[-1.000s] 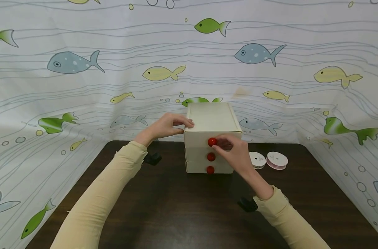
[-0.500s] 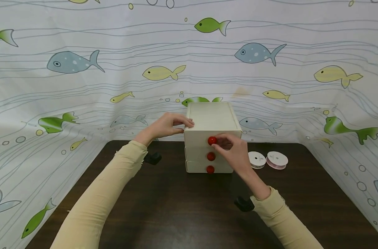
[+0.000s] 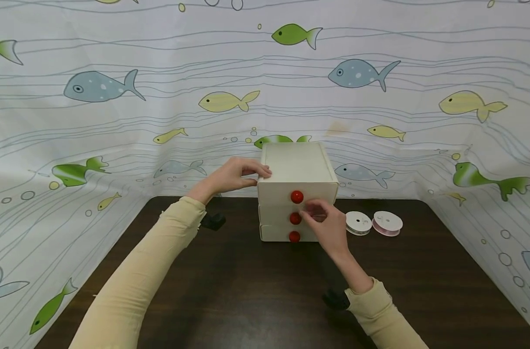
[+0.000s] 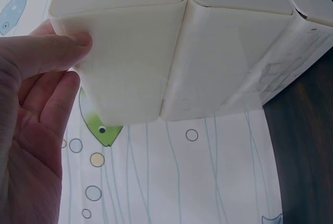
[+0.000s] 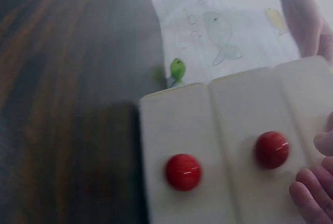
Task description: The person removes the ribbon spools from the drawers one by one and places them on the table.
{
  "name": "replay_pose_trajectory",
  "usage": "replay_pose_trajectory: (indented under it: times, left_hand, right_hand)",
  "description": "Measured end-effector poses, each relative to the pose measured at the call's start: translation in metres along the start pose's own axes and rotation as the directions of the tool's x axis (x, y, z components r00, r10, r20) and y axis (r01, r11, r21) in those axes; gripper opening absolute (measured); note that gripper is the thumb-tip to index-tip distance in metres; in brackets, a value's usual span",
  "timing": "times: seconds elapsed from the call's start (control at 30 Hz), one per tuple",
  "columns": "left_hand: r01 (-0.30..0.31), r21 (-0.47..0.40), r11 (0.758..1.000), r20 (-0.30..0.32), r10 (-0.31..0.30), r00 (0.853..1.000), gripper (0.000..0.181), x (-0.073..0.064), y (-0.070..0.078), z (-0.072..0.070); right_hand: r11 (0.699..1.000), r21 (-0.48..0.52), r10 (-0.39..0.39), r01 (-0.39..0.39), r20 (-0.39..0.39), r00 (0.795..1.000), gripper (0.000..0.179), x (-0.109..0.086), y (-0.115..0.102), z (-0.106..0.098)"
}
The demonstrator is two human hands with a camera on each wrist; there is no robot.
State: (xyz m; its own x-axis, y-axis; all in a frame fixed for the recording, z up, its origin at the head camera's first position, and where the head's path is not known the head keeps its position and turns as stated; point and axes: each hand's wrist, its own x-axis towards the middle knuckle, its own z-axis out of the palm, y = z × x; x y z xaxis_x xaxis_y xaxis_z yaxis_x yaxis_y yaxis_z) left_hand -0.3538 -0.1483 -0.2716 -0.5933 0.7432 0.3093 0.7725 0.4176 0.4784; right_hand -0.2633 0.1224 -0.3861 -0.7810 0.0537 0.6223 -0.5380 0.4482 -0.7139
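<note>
Between the left hand (image 3: 232, 175), touching its upper corner, and the right hand (image 3: 329, 228) stands an upright off-white box (image 3: 284, 186) of three seemingly closed drawers (image 3: 273, 214), each with a round red knob (image 3: 297, 197).

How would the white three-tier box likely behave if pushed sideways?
The white three-tier box would probably keep its shape, since its sides look flat. Its boxy form suggests sliding rather than rolling on the smooth-looking table. The tiers might shift against each other, as seams show between them.
</note>
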Motion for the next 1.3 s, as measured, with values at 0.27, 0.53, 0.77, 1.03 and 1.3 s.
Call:
replay_pose_trajectory:
  times: [0.27, 0.53, 0.77, 1.03, 1.3]
  left_hand:
    - [0.001, 0.001, 1.0, -0.002, -0.001, 1.0, 0.032, 0.0, -0.002, 0.001]
    - [-0.002, -0.019, 1.0, -0.013, 0.002, 1.0, 0.031, -0.001, -0.003, 0.0]
    - [-0.009, -0.015, 1.0, -0.017, 0.009, 1.0, 0.032, -0.001, -0.001, 0.001]
    - [-0.01, -0.013, 1.0, -0.016, 0.01, 1.0, 0.031, -0.002, -0.001, 0.002]
    - [-0.024, -0.021, 0.999, -0.022, 0.023, 0.999, 0.032, -0.002, -0.001, 0.002]
  right_hand:
    - [0.999, 0.02, 0.04, -0.04, -0.014, 0.999, 0.023, -0.017, 0.016, 0.015]
    - [0.996, 0.085, 0.04, -0.034, -0.059, 0.997, 0.024, -0.024, 0.014, 0.03]
    - [0.994, 0.086, 0.076, -0.064, -0.138, 0.988, 0.03, -0.028, 0.012, 0.042]
    - [0.992, 0.106, 0.094, -0.07, -0.247, 0.965, 0.03, -0.032, 0.015, 0.055]
    - [0.971, 0.21, 0.174, -0.113, -0.296, 0.939, 0.031, -0.035, 0.011, 0.061]
